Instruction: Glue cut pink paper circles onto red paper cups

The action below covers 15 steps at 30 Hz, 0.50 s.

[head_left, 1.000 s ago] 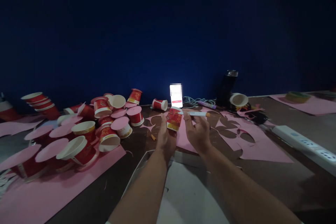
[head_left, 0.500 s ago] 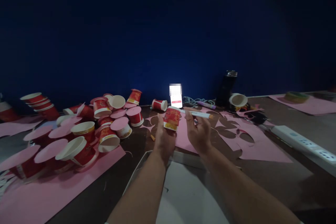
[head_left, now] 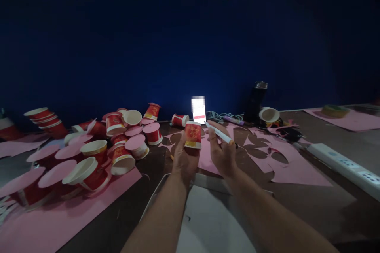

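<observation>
A red paper cup [head_left: 192, 134] with gold print is gripped by my left hand [head_left: 183, 160], rim down, its white edge at the bottom. To its right, my right hand [head_left: 222, 154] is closed around a white marker [head_left: 220, 132] with an orange end. The marker's tip points up and left towards the cup, a small gap apart from it. Beyond the cup, a lit phone [head_left: 198, 110] leans upright at the back of the table. A white box or tray [head_left: 213, 213] lies under my forearms.
Many red paper cups [head_left: 92, 174], some with pink paper discs, crowd the left side on pink paper [head_left: 74, 213]. Cut pink sheets [head_left: 297, 174] lie on the right. A power strip [head_left: 344, 166], dark flask [head_left: 255, 101] and tape roll [head_left: 335, 111] are further right.
The cup has turned more upright in my left hand. The marker in my right hand has tilted, its orange end dropping lower and moving left.
</observation>
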Tool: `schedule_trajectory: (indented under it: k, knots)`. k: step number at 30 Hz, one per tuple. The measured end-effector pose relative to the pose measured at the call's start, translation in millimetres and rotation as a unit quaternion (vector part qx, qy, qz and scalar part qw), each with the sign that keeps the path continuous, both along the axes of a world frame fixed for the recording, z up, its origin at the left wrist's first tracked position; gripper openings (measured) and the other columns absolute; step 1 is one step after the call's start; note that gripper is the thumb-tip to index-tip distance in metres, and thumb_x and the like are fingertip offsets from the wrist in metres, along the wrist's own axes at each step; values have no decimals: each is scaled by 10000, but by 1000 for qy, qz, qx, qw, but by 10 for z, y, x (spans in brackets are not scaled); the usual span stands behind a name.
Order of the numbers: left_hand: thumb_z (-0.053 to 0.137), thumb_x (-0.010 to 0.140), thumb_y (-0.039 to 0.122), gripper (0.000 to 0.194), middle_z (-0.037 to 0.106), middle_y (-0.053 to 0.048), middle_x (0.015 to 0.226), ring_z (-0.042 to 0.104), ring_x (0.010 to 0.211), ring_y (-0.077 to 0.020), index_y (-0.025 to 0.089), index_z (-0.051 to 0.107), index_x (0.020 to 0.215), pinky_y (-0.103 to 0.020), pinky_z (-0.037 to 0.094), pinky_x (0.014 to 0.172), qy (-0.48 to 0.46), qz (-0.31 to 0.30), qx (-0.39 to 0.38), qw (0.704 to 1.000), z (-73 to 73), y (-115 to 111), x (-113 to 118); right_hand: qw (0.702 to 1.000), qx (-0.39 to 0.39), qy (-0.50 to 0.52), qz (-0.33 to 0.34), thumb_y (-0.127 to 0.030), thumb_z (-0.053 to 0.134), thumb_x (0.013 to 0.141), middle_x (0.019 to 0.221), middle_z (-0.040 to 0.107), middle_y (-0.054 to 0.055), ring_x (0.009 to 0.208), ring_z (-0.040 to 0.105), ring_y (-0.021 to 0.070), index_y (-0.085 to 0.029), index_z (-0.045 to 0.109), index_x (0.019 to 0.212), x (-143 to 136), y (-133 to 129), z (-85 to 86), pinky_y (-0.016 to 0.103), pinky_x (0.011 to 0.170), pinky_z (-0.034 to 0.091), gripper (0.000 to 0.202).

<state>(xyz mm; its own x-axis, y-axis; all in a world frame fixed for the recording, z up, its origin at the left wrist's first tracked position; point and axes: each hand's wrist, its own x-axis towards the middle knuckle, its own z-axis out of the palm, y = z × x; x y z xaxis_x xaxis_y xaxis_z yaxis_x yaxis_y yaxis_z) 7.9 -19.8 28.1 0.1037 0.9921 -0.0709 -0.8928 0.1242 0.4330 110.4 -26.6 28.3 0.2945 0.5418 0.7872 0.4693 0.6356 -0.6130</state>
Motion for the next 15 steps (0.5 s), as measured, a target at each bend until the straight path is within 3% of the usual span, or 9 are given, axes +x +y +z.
schedule_trajectory:
  k: [8, 15]
  knots:
    - [576, 791, 90, 249, 700, -55, 878, 650, 839, -154, 151, 648, 1022, -264, 505, 788, 10, 0, -14, 1000, -15, 14, 35, 997, 20, -79, 3, -278, 484, 919, 964, 704, 72, 954, 640, 211, -226, 665, 1054, 9, -31, 14, 410, 890, 504, 232]
    - [570, 781, 89, 195, 689, -50, 813, 648, 806, -169, 146, 652, 948, -300, 511, 775, 29, -28, -41, 998, 4, -17, 32, 997, 22, -74, -30, -290, 494, 917, 900, 712, 61, 913, 646, 205, -226, 687, 968, 35, 15, -3, 391, 881, 494, 210]
